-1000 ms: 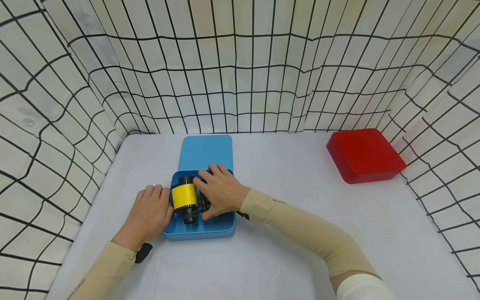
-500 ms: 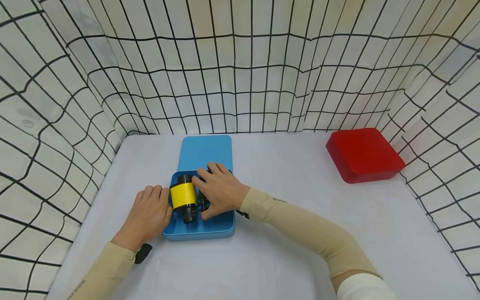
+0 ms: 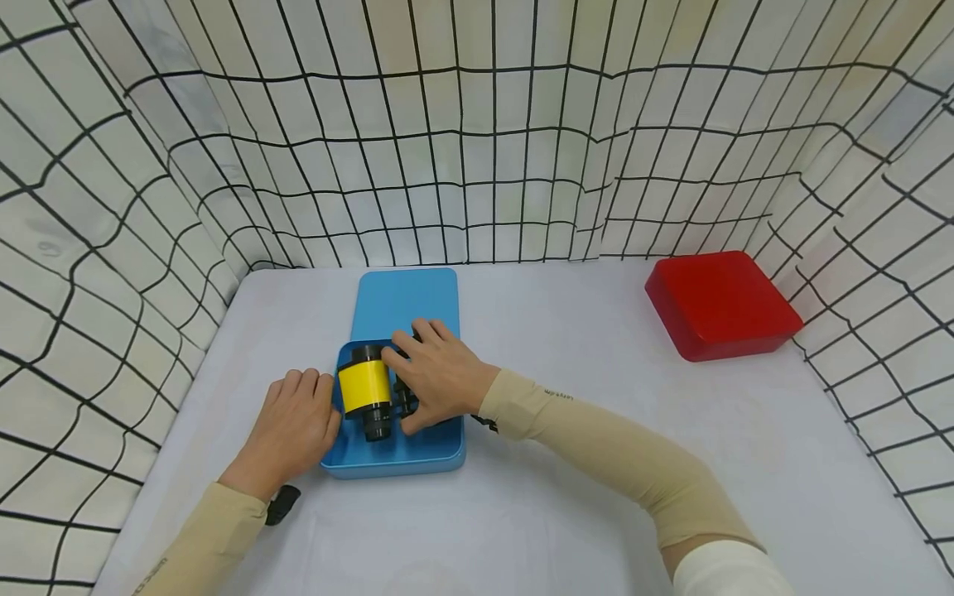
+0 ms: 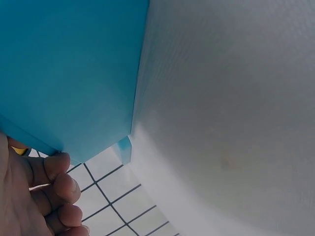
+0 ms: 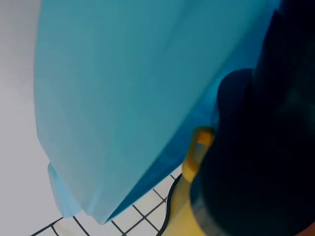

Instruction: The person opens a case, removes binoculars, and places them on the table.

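You can make out no word for certain. Along your tan right sleeve [image 3: 607, 455], close to the cuff, runs a short line of small dark lettering [image 3: 558, 395], too tiny to spell out. Your tan left sleeve [image 3: 216, 530] bears similar dark lettering [image 3: 151, 577] (down by the lower edge of the head view), perhaps capitals, though the blur lets you read neither a brand nor a number.
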Available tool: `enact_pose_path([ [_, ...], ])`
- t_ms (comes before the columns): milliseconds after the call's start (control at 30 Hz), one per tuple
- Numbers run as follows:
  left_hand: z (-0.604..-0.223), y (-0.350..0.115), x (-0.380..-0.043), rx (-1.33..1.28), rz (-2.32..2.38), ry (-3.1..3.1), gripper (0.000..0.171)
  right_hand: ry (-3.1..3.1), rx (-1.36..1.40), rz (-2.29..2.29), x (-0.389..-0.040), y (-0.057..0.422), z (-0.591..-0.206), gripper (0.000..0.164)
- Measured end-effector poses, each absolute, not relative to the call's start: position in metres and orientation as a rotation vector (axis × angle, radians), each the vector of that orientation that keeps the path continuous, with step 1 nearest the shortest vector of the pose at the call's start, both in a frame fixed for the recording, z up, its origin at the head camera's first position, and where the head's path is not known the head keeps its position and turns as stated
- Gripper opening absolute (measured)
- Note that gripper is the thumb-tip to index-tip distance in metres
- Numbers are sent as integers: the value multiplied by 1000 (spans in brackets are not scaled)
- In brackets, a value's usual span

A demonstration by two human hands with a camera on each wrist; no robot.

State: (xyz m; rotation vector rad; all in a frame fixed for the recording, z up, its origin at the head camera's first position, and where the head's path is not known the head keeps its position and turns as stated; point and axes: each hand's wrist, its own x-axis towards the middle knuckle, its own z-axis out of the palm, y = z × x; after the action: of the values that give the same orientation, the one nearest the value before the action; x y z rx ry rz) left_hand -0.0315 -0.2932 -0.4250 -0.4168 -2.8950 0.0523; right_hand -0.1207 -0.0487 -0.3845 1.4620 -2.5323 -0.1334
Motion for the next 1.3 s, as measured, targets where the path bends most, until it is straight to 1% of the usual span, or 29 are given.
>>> enact_pose_path([
  [567,-425,-292,-30,-388,52,-2899,24,-2515,1457,-131,-119,-40,-379,86],
  [900,-424,-291,-32,-382,50,-2906,23,-2538,1446,-106,-117,-32,-378,88],
  [1300,-422,-290,-32,-379,62,-2921,23,-2562,1425,-56,-116,-21,-373,87],
])
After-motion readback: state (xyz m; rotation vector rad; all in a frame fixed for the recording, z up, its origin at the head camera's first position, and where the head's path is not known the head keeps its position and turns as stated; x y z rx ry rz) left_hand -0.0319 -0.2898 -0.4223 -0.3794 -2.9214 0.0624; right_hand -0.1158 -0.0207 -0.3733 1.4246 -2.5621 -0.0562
